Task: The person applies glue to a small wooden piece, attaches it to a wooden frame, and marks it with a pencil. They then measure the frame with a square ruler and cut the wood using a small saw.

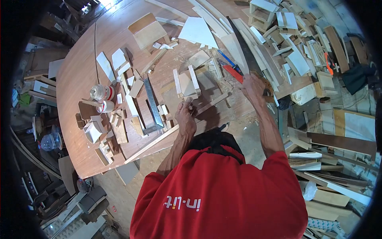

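My left hand [186, 112] is at the near end of a small wooden assembly [186, 84] with two upright-looking pale strips on a board. Its fingers are bent together, and what they pinch, if anything, is too small to name. Over to the right, my right hand [252, 84] is wrapped round the handle end of a handsaw [241, 44], whose dark blade points away from me. A red flat object [232, 73] and a blue clamp or tool [229, 60] lie just left of that hand.
Glue jars [102, 92] stand on the left of the round table [75, 79]. A metal square [152, 101] lies among wood offcuts left of my left hand. Long boards [217, 24] run along the far right edge. Stacked wood pieces [296, 59] fill the right side.
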`<move>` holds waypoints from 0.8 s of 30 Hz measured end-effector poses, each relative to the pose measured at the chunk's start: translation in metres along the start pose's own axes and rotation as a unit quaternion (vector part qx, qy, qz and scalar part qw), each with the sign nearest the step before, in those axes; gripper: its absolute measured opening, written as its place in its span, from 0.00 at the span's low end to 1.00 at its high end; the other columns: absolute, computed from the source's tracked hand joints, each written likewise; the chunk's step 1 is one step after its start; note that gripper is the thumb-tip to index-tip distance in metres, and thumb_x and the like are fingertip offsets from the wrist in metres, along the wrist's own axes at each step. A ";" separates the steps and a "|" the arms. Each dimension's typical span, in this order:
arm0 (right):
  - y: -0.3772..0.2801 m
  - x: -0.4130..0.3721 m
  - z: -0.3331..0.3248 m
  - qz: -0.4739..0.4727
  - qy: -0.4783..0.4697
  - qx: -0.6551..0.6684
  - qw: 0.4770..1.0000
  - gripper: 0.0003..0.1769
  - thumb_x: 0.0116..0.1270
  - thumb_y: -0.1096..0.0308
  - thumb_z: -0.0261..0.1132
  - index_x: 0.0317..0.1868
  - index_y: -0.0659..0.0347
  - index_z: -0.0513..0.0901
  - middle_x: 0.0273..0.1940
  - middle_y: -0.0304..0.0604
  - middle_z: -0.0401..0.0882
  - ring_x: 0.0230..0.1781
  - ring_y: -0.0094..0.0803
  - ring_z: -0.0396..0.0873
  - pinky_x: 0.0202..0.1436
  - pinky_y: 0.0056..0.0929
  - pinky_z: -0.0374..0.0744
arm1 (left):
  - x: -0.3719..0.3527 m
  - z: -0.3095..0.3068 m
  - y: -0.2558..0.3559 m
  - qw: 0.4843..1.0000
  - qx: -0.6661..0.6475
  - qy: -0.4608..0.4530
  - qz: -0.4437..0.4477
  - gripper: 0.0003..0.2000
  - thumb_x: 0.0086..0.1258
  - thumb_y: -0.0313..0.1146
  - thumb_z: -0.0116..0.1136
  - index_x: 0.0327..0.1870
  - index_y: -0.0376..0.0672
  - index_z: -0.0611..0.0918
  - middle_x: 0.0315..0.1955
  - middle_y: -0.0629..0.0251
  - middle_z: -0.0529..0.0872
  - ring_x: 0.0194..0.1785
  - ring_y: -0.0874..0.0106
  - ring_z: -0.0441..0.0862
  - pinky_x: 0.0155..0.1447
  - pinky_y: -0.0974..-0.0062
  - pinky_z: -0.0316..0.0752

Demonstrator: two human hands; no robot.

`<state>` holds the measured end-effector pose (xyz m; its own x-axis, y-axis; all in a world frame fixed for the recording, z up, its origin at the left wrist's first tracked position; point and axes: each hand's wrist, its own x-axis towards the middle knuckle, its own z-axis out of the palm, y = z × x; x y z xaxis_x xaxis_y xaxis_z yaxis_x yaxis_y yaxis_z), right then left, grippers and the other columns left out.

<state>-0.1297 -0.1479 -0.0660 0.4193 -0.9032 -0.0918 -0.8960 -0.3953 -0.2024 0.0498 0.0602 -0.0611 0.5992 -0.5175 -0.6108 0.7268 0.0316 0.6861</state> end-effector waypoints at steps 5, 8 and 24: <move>0.006 -0.033 0.011 -0.047 -0.037 -0.079 0.995 0.11 0.55 0.66 0.65 0.36 0.63 0.83 0.45 0.54 0.77 0.49 0.51 0.77 0.42 0.48 0.79 | -0.001 0.000 0.002 1.000 -0.003 -0.010 0.003 0.10 0.66 0.36 0.64 0.27 0.50 0.76 0.22 0.77 0.73 0.26 0.81 0.73 0.34 0.79 0.70; -0.004 -0.041 0.025 -0.041 -0.046 -0.119 0.991 0.10 0.57 0.67 0.65 0.36 0.64 0.83 0.48 0.54 0.74 0.55 0.49 0.72 0.43 0.47 0.79 | -0.002 0.002 0.001 1.000 0.001 0.012 0.004 0.11 0.66 0.35 0.64 0.25 0.51 0.75 0.21 0.77 0.73 0.27 0.81 0.73 0.34 0.79 0.70; -0.066 -0.051 -0.009 -0.023 0.060 0.318 0.946 0.12 0.72 0.65 0.54 0.45 0.66 0.74 0.34 0.53 0.79 0.34 0.47 0.78 0.38 0.43 0.73 | -0.001 0.003 0.001 1.000 -0.013 0.011 0.023 0.10 0.63 0.38 0.68 0.27 0.48 0.78 0.21 0.78 0.73 0.25 0.82 0.72 0.31 0.83 0.67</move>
<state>-0.0935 -0.0771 -0.0395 0.4023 -0.9148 0.0345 -0.5913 -0.2884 -0.7531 0.0487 0.0581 -0.0586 0.6395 -0.4960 -0.5874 0.7061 0.0767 0.7040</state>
